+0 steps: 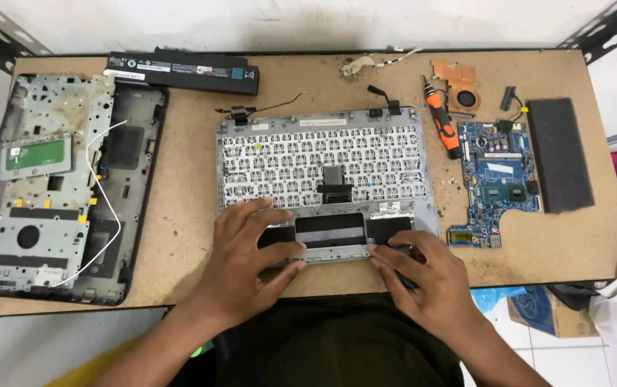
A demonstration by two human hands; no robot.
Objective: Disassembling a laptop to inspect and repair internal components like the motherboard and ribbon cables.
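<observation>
Both hands are laid flat, fingers spread, nothing gripped. Left hand (247, 261) fingertips are pressed on the near edge of the upturned keyboard panel (326, 179); right hand (427, 276) is set on its near-right corner. Panel lies just beyond fingertips, long axis left-right. Screwdriver (443, 122) & motherboard (498, 179) are farther, right of right-hand fingers.

One head camera, looking almost straight down at your bench.

You see the scene from above your own chest, facing away from you toward the wall; the table (179, 236) fills the frame edge to edge. Your left hand (244, 261) and right hand (427, 283) enter from the bottom, close to the lens, on the near edge of the laptop shell (323, 154) at centre. No second view overlaps.
</observation>
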